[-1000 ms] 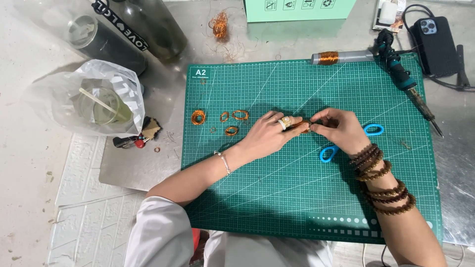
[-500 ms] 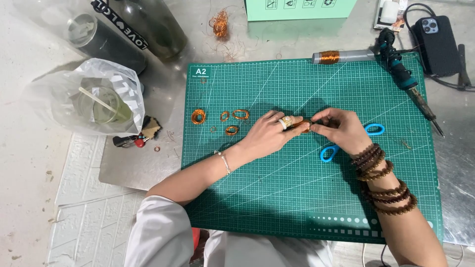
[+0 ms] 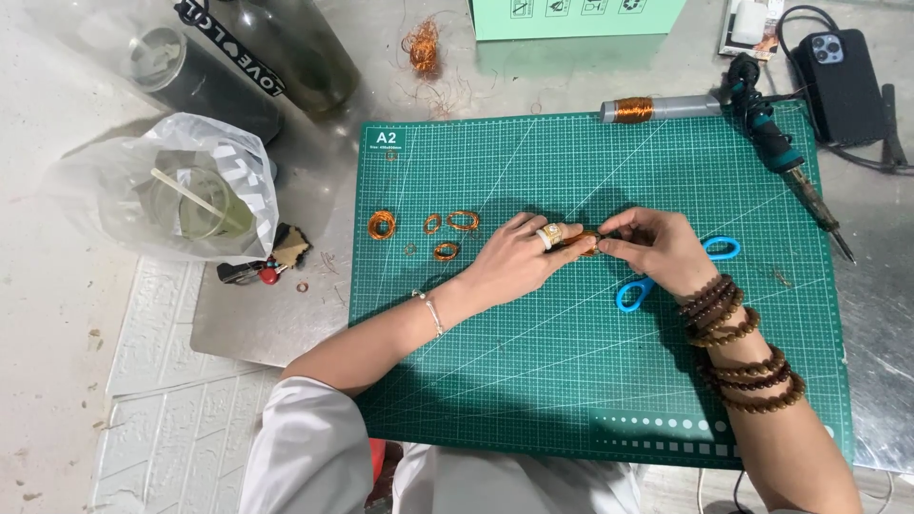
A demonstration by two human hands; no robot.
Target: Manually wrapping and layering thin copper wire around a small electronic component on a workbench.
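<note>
Both hands, left hand (image 3: 519, 262) and right hand (image 3: 657, 249), pinch one copper coil (image 3: 583, 242) in their fingers; slack grip could let it unwind.

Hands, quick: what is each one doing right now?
Left hand: fingers closed, pinching a small copper wire coil.
Right hand: fingers closed on the same coil, from the other side.
</note>
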